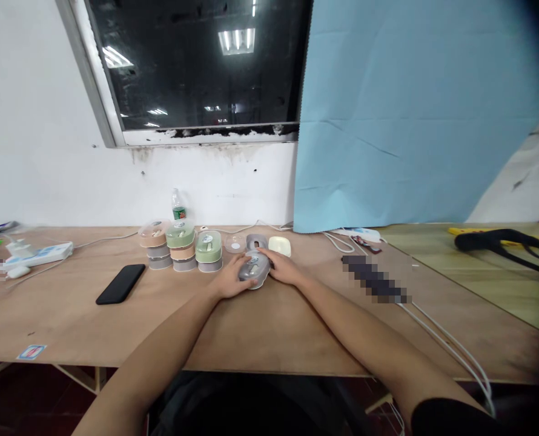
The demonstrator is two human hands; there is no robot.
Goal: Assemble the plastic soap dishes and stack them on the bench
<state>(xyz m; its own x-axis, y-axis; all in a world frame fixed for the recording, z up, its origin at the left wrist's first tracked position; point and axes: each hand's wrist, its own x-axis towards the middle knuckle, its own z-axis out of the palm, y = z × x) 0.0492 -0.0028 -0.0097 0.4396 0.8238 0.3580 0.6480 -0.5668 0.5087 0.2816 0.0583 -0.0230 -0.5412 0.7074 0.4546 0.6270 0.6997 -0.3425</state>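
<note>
Between my hands is a grey soap box [254,271] with a see-through lid and a pale label on top. My left hand [234,277] grips its left side, thumb along the near edge. On the right side, my right hand [282,266] holds the box, its fingers partly hidden. Just behind it lie an open grey tray [256,241], a clear lid [235,244] and a cream tray [280,246]. To the left stand stacks of similar boxes: a pink-topped stack [155,234], a green-topped stack [181,235] and a shorter green-topped stack [209,247].
A black phone [120,284] lies left of the stacks, a plastic bottle [177,204] behind them. Power strips [40,254] and white cables [451,339] lie on the wooden table [269,339]. A black strap-like object [501,240] is at far right.
</note>
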